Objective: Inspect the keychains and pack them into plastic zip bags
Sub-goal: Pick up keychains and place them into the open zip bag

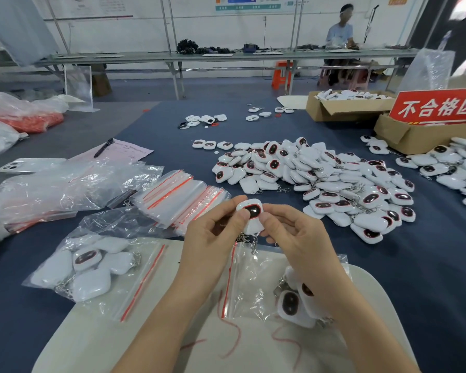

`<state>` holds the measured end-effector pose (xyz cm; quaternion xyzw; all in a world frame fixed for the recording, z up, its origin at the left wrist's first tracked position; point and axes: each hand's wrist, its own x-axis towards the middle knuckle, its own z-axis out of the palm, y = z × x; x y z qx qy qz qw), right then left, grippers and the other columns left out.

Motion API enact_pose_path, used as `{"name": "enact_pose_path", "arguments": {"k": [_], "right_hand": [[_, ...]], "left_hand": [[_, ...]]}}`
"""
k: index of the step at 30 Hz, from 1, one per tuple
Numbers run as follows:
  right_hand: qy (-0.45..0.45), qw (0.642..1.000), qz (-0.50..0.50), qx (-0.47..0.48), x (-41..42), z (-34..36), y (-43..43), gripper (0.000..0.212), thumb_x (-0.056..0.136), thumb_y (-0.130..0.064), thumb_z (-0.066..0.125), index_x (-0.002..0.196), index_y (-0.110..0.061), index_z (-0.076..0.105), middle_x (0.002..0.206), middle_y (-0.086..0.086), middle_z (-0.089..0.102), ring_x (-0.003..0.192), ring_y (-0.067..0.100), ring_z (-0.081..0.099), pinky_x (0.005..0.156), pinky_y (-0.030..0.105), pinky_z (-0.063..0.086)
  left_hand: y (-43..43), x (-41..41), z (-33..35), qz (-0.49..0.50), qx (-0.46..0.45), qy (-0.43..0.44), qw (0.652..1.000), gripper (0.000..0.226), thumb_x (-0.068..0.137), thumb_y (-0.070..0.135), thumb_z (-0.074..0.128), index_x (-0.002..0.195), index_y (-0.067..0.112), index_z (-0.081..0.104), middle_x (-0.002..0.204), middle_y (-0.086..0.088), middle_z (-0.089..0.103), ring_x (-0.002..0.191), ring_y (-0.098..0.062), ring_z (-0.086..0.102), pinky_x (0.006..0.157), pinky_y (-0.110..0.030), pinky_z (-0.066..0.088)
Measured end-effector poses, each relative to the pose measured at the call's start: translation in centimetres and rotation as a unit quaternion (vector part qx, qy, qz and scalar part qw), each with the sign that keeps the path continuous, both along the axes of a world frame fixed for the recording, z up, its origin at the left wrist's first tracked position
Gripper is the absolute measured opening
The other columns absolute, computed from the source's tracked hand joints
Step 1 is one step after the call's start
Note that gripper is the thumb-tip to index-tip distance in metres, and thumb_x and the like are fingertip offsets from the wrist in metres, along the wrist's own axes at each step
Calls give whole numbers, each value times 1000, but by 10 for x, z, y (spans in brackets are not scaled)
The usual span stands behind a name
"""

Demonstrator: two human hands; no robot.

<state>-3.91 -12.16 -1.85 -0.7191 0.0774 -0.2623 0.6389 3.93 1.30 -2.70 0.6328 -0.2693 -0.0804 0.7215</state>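
Both my hands hold one white keychain (250,214) with a dark red-rimmed face, up over the white board (97,335). My left hand (213,238) pinches its left side and my right hand (291,232) pinches its right side; its metal chain hangs down below. Under my right wrist lies an open zip bag (253,281) with a few keychains inside. A filled zip bag (92,267) lies to the left. A stack of empty red-striped zip bags (180,195) sits beyond my left hand. A big pile of loose keychains (320,181) spreads at centre right.
Loose clear plastic wrap (59,189), a phone (22,165) and a paper with a pen (116,150) lie at left. Cardboard boxes (342,107) with keychains and a red sign (439,105) stand at back right. More keychains (457,168) lie at the right edge. A person sits at a far bench.
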Motion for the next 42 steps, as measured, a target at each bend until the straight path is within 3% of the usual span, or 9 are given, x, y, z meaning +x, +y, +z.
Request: {"name": "enact_pose_path", "arguments": {"k": [5, 10, 14, 20, 23, 27, 36, 39, 42], "right_hand": [[11, 999, 13, 40, -1, 2, 1, 21, 93, -17, 69, 90, -36, 75, 90, -3, 77, 77, 9, 72, 68, 16, 54], [36, 996, 22, 85, -2, 5, -1, 14, 92, -15, 71, 86, -27, 75, 87, 4, 77, 67, 14, 70, 68, 25, 60], [45, 994, 17, 95, -3, 7, 0, 18, 92, -17, 71, 82, -31, 76, 85, 2, 76, 65, 15, 71, 70, 27, 62], [58, 991, 15, 123, -4, 8, 1, 14, 91, -19, 72, 84, -30, 78, 83, 0, 76, 68, 17, 72, 70, 26, 61], [60, 988, 19, 143, -5, 9, 1, 4, 86, -27, 75, 89, -25, 78, 83, 5, 76, 70, 20, 73, 70, 26, 61], [58, 986, 28, 156, -5, 9, 1, 24, 73, -39, 77, 90, -21, 78, 87, 11, 77, 74, 23, 74, 72, 28, 61], [61, 985, 33, 156, -3, 6, 1, 24, 72, -42, 76, 87, -24, 78, 85, 11, 76, 74, 21, 74, 71, 27, 60], [59, 985, 35, 158, -3, 6, 0, 21, 73, -40, 76, 86, -24, 78, 84, 11, 76, 74, 21, 74, 70, 27, 60], [59, 983, 29, 170, -2, 6, -1, 21, 71, -39, 76, 85, -23, 78, 80, 10, 75, 71, 21, 74, 70, 28, 61]], "left_hand": [[2, -2, 2, -24, 19, -29, 999, 25, 95, 28, 65, 112, 44, 73, 115, 20, 73, 108, 2, 66, 89, -10, 47], [3, -2, 1, -47, 14, -40, 998, 26, 94, 33, 63, 119, 35, 71, 120, 24, 69, 117, 5, 61, 94, -10, 45], [2, -3, -1, -48, 13, -47, 998, 26, 98, 24, 62, 120, 34, 69, 119, 24, 70, 116, 6, 61, 91, -7, 44], [2, -3, 0, -48, 13, -36, 998, 27, 98, 22, 61, 120, 35, 69, 119, 24, 70, 115, 5, 62, 91, -8, 45], [1, -5, 0, -67, 16, -18, 997, 32, 95, 23, 65, 124, 36, 66, 119, 16, 71, 111, -2, 66, 89, -14, 50], [1, -8, 1, -85, 10, -3, 996, 37, 92, 19, 64, 124, 37, 65, 120, 13, 71, 111, -3, 66, 87, -14, 51], [0, -5, -2, -71, 31, 18, 997, 44, 89, 27, 66, 132, 34, 63, 116, 25, 70, 100, -5, 65, 85, -19, 54], [1, -5, -2, -66, 32, 22, 997, 42, 89, 27, 66, 130, 38, 64, 113, 21, 71, 98, -8, 63, 89, -23, 56], [1, -7, 3, -82, 20, 14, 996, 37, 92, 21, 66, 120, 45, 68, 114, 15, 73, 99, -5, 66, 83, -16, 53]]}}
